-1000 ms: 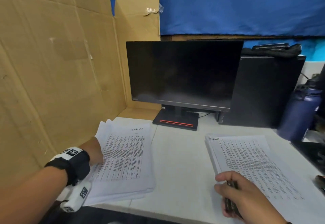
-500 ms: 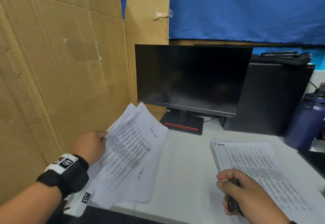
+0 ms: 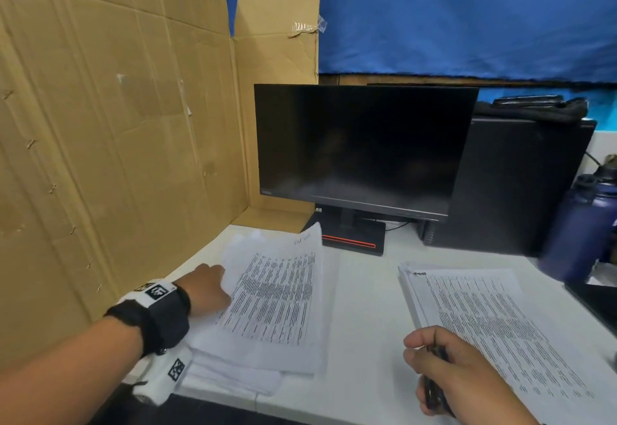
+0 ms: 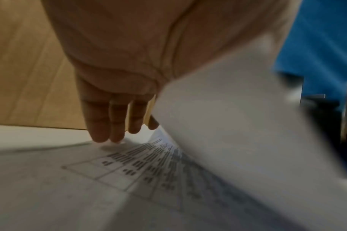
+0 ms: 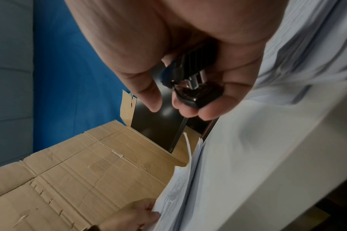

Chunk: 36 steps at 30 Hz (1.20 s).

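Paper sheet (image 3: 277,294) pinched by left hand (image 3: 207,287) — right hand (image 3: 460,378) grips, perhaps, a stapler (image 5: 194,84).

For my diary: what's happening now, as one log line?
left hand: holds top sheets lifted off left stack | right hand: grips stapler at right stack

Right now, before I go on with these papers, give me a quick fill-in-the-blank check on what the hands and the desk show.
1. The left hand holds up the upper sheets of the paper stack that lies beside the ___ wall.
2. The right hand has its grip on a ___ tool with shiny metal parts.
3. The monitor stands on a base with a ___ stripe along its front.

Missing words: cardboard; black; red.
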Each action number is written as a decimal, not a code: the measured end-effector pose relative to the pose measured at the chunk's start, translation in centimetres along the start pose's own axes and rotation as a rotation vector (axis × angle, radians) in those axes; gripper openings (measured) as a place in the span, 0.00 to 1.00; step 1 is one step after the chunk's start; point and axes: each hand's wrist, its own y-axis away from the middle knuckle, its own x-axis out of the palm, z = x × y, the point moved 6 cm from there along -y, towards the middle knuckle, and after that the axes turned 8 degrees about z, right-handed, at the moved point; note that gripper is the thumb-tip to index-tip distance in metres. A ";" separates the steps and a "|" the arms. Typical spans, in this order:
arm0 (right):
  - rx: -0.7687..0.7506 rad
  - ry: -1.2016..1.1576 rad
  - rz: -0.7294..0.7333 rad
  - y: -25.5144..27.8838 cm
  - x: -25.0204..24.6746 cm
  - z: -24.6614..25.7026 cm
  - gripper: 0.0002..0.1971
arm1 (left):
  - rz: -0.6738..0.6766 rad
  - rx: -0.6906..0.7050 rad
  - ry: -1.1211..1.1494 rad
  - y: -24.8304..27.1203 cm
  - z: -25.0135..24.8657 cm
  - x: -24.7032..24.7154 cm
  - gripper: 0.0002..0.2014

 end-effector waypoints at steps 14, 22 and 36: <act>-0.018 0.104 -0.016 0.5 -1.5 -0.5 0.05 | 0.054 -0.119 0.017 -1.9 -3.6 -0.4 0.31; -0.005 0.122 0.001 1.2 -1.8 0.0 0.06 | -0.062 0.089 0.432 0.2 -5.2 -1.3 0.10; -0.257 0.049 -0.064 5.1 -3.2 8.6 0.10 | 0.203 0.638 1.435 16.7 -13.6 -1.0 0.18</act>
